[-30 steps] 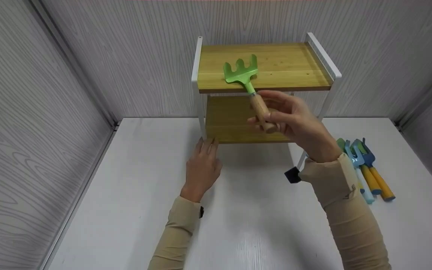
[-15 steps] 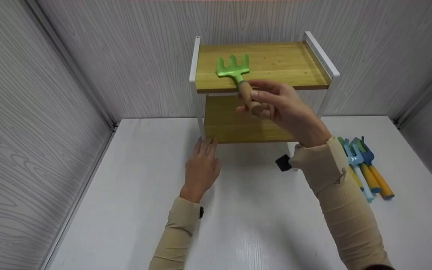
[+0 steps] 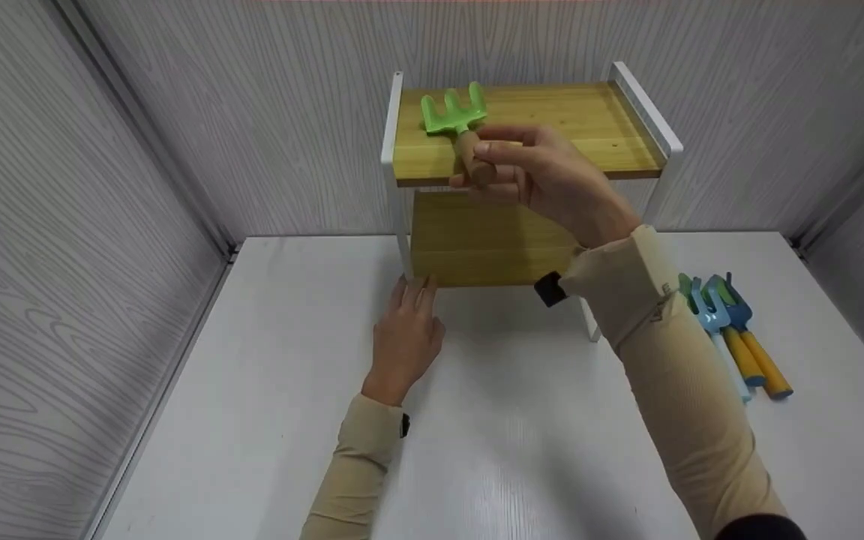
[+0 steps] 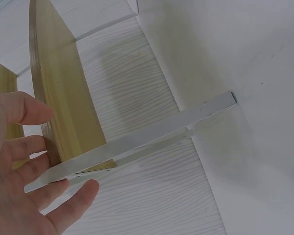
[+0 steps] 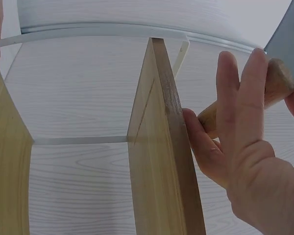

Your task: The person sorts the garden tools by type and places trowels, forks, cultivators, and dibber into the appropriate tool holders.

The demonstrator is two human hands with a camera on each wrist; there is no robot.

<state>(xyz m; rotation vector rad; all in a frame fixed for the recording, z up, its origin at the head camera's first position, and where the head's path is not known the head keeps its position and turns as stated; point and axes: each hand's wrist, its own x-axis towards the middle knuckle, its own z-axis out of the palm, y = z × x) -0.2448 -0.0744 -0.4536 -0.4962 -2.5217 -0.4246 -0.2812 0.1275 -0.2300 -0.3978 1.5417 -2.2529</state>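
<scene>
A green hand fork (image 3: 456, 114) with a wooden handle overlaps the left part of the top shelf (image 3: 567, 135) in the head view, tines pointing to the back. My right hand (image 3: 544, 169) pinches its handle between thumb and fingers, at the shelf's front edge. In the right wrist view the handle (image 5: 279, 81) shows behind the fingers; the green head is out of sight there. My left hand (image 3: 406, 341) rests its fingertips against the front left corner of the lower shelf (image 3: 492, 255), beside the white leg (image 4: 137, 139), fingers only slightly bent.
The two-tier wooden rack has raised white side rails (image 3: 649, 109). To its right on the white table (image 3: 289, 337) lies a pile of small garden tools (image 3: 717, 315) with blue and green heads. Grey wood-grain panels (image 3: 289, 112) enclose the back and sides.
My right hand has carried the hand fork up, back and to the left, from in front of the rack to over the top shelf. My left hand has stayed at the lower shelf's corner.
</scene>
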